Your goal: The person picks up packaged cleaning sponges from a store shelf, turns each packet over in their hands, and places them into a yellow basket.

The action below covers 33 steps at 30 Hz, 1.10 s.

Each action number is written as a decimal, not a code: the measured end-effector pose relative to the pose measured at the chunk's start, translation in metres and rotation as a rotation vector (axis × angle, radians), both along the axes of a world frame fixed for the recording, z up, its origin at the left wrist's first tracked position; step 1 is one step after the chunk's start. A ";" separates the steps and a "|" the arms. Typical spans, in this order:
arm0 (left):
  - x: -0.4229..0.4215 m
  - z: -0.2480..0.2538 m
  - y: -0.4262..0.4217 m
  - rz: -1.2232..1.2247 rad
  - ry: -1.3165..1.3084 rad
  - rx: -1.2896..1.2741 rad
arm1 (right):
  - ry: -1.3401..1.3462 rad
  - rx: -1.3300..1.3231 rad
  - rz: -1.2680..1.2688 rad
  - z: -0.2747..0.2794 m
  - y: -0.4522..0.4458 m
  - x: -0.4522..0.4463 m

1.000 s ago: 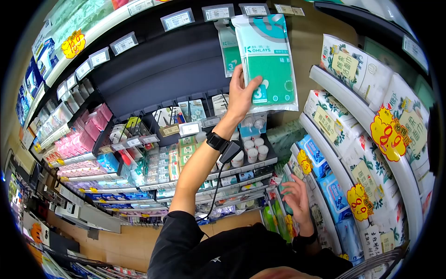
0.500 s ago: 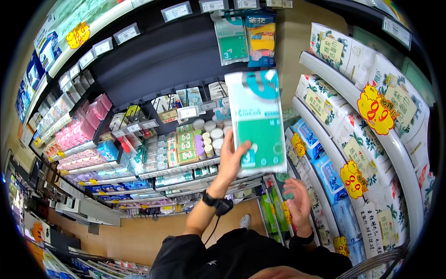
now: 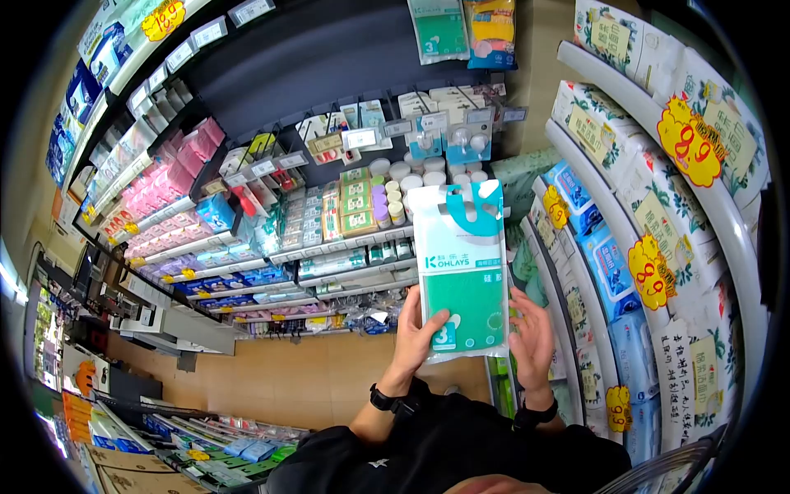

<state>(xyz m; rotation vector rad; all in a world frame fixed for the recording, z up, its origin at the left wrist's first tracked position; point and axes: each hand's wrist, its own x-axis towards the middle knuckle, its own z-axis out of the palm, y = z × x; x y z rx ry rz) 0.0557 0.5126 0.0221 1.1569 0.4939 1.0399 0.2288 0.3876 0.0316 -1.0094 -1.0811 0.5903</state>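
A flat plastic packet (image 3: 463,296), white above and green below with "KOHLAYS" lettering, is held upright in front of me. My left hand (image 3: 415,337) grips its lower left edge, the thumb on the front and the other fingers largely hidden behind. Beside the lower right edge is my right hand (image 3: 533,342), fingers slightly bent and apart. Its fingertips come close to the packet; whether they touch it I cannot tell. A similar green packet (image 3: 439,34) hangs on the back panel, alongside a blue and yellow packet (image 3: 492,33).
Shelves (image 3: 329,249) of small boxes and jars run along the back. Wet-wipe packs (image 3: 607,267) and white tissue packs (image 3: 658,222) fill the curved shelves close on my right. Tiled floor (image 3: 304,370) lies below, with a low rack of goods (image 3: 222,436) at the lower left.
The packet has moved lower in view and nearer my body, still in my left hand. My right hand has come up beside its right edge. The shelves have shifted in view.
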 end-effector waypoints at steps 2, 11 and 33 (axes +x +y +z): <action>-0.002 0.000 -0.008 -0.003 -0.005 0.006 | 0.003 -0.012 -0.011 -0.002 -0.006 -0.004; -0.003 -0.015 -0.020 -0.084 0.007 0.043 | 0.000 -0.025 -0.075 -0.011 -0.019 -0.013; -0.030 -0.032 -0.009 -0.096 -0.076 -0.161 | 0.036 -0.027 -0.069 -0.010 -0.016 -0.026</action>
